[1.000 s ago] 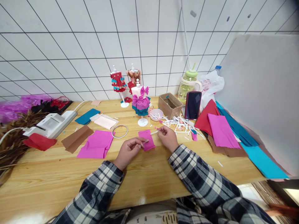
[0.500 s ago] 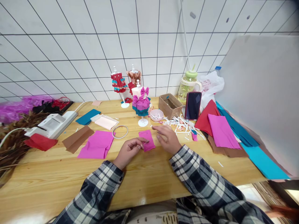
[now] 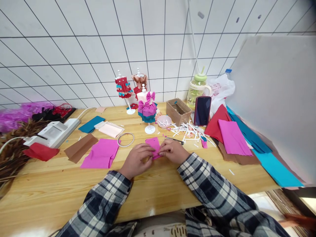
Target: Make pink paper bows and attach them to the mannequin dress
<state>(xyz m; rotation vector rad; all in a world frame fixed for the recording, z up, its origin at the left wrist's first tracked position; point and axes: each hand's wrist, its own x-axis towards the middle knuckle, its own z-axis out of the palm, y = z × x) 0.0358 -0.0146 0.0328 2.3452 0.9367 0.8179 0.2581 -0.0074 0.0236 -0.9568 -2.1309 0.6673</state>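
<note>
In front of me a small magenta piece of crepe paper [image 3: 153,142] lies flat on the table. My left hand [image 3: 137,159] is curled at its left side, fingertips and thumb closed on its near edge. My right hand [image 3: 173,151] pinches the near right corner. Just beyond the right hand's knuckles lies a slim dark metal tool [image 3: 181,142], partly hidden; I cannot tell its kind. Behind the paper stands a small white dress form [image 3: 147,110] with pink bows and a magenta and teal skirt.
A metal ring [image 3: 125,145] and a larger magenta sheet [image 3: 100,154] lie on the left, near a power strip [image 3: 55,133]. Toward the back right are white scraps [image 3: 189,131], a cardboard box [image 3: 179,113], a phone [image 3: 202,112] and a bottle [image 3: 196,89]. Coloured sheets [image 3: 234,138] lie right.
My right hand has moved left and down onto the small magenta paper and pinches its edge. The dark metal tool now shows beyond it. My left fingers have curled at the paper.
</note>
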